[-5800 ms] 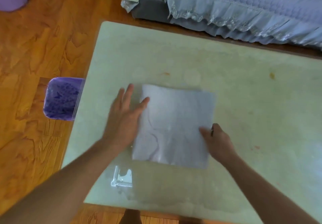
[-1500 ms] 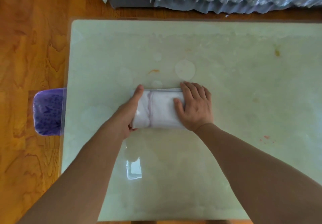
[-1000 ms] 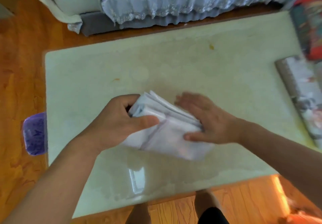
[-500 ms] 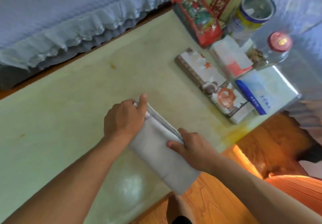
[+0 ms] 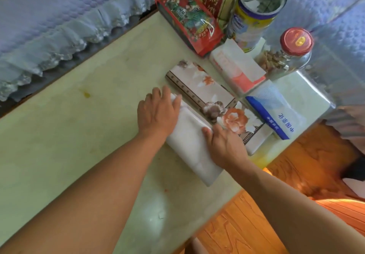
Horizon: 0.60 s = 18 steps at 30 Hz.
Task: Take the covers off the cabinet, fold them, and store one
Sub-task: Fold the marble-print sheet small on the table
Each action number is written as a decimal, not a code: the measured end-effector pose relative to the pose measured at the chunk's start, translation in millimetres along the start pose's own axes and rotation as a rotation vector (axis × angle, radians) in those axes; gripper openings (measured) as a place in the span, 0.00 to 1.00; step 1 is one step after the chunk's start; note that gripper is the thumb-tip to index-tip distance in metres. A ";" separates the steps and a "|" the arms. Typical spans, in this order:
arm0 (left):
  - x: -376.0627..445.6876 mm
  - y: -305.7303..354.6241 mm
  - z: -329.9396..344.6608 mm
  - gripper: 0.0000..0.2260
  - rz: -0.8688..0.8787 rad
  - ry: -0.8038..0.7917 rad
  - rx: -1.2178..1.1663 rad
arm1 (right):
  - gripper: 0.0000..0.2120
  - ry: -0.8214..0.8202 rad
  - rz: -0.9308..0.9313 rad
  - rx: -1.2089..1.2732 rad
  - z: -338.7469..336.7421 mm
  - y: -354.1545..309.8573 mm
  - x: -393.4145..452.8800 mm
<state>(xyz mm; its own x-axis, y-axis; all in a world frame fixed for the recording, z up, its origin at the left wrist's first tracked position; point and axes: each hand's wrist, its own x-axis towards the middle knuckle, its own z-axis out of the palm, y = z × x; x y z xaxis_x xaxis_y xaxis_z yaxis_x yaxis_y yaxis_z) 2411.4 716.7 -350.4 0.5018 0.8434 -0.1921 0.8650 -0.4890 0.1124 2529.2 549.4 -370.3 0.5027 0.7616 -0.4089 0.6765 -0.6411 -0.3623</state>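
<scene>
Item: folded white cover [image 5: 190, 151], lying as a thick oblong bundle on the pale green counter [image 5: 79, 135], its long edge touching a second folded cover with an orange flower print [image 5: 215, 103].

Hands: I am resting my left hand [image 5: 158, 113] flat over the far end of the white bundle, fingers fairly straight and close together. I am laying my right hand [image 5: 225, 145] on the bundle's near right edge, thumb [image 5: 207, 132] on top of the cloth; I cannot tell whether the fingers are curling round the edge.

Also sitting on the counter, beyond the flowered cover: a red printed packet [image 5: 189, 18], a tall tin with a yellow band [image 5: 254, 10], a glass jar with a red lid [image 5: 290, 54], a white and pink tissue pack [image 5: 237, 68], and a blue and white tissue pack [image 5: 276, 111].

Surroundings: lavender ruffled bedspread [image 5: 59, 16] running along the counter's far side; wooden floor [image 5: 296, 174] showing at lower right.
</scene>
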 end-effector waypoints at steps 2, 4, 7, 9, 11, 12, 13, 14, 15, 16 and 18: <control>-14.1 -0.1 25.3 0.29 0.190 -0.003 0.120 | 0.24 0.000 -0.005 -0.033 11.6 11.2 11.3; -19.4 4.3 44.8 0.32 0.352 -0.056 0.205 | 0.23 0.026 -0.016 -0.093 23.1 15.9 11.7; -5.2 7.6 55.2 0.33 0.582 -0.147 0.366 | 0.20 0.081 -0.033 -0.202 35.1 8.5 0.7; 4.2 6.3 58.0 0.32 0.630 -0.188 0.396 | 0.21 0.130 -0.060 -0.292 39.0 8.9 -9.9; 8.1 7.8 62.3 0.31 0.645 -0.214 0.402 | 0.26 0.153 -0.155 -0.351 35.9 9.7 -26.5; 9.6 8.6 61.9 0.30 0.646 -0.223 0.402 | 0.28 0.183 -0.241 -0.340 33.7 5.5 -34.6; 11.2 8.9 60.8 0.30 0.649 -0.233 0.397 | 0.29 0.212 -0.327 -0.301 30.8 -2.5 -40.2; 12.8 8.4 59.0 0.30 0.649 -0.243 0.391 | 0.29 0.225 -0.393 -0.252 28.9 -11.4 -41.7; 14.0 7.7 57.6 0.30 0.652 -0.252 0.384 | 0.28 0.210 -0.414 -0.198 29.5 -18.5 -39.4; 14.2 7.1 56.9 0.30 0.657 -0.259 0.371 | 0.28 0.174 -0.397 -0.152 32.1 -22.4 -34.0; 12.9 6.9 57.1 0.30 0.658 -0.257 0.337 | 0.32 0.084 -0.323 -0.138 42.8 -19.2 -17.5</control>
<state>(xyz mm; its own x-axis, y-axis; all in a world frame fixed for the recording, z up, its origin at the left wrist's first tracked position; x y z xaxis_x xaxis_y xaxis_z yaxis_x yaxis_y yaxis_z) 2423.9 711.5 -407.8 0.8604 0.2982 -0.4132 0.3222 -0.9466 -0.0121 2484.4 544.4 -392.1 0.2897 0.9317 -0.2192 0.8712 -0.3515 -0.3427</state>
